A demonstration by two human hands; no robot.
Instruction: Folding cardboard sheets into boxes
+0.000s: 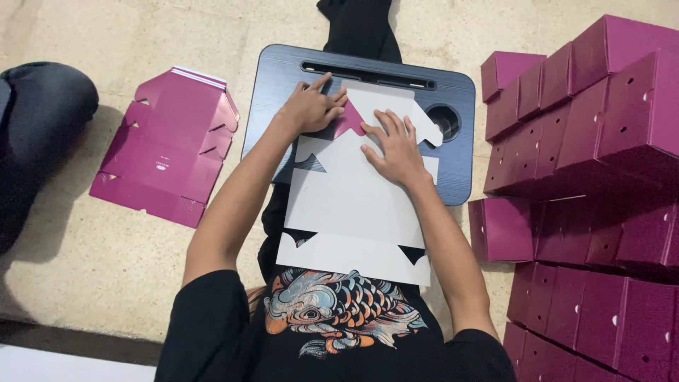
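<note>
- Left hand [309,107]: fingers spread, pressing a folded flap of the flat cardboard box [353,212].
- Right hand [393,146]: fingers splayed flat on the same sheet, over the lap desk [283,78].

Soft, even indoor light, a faint shadow left of the flat magenta carton [166,148], focus sharp throughout.
</note>
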